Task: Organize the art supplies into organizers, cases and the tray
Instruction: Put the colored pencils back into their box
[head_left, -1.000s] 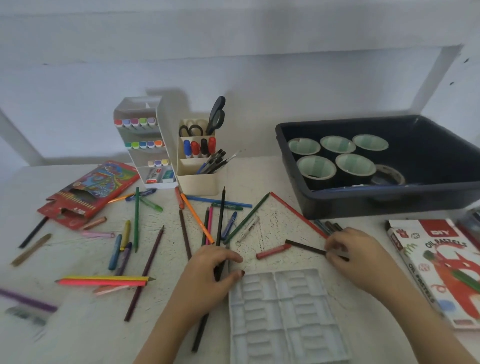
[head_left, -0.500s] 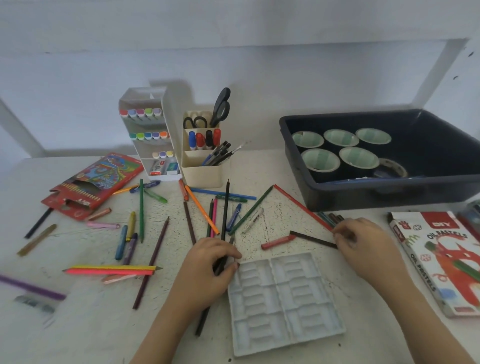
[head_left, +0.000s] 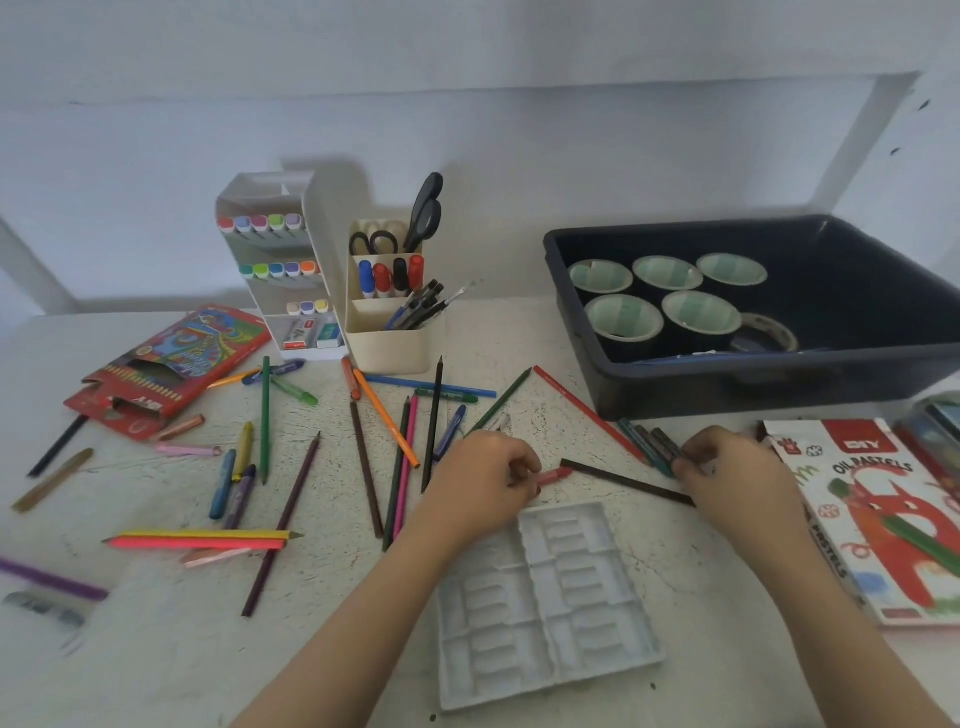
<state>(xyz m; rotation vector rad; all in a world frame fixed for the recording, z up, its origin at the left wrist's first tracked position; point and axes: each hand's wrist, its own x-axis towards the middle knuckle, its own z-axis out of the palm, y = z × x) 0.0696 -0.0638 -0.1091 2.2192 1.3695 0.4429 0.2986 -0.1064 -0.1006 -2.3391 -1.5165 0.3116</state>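
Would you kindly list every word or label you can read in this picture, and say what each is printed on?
"DIY": white letters on the red tab of the oil pastel box.
"OIL PASTELS": on the same box's lid, just under the tab.
"PASTELS": along that box's left side; the rest is blurred.
Red pencil box: print too blurred to read.
Small packs in the white organizer: labels too small to read.

A pale, speckled surface (head_left: 156, 649) runs back to a plain whitish wall (head_left: 467, 130). A white slanted beam (head_left: 862, 140) crosses the wall at the right. The light is soft and bluish.
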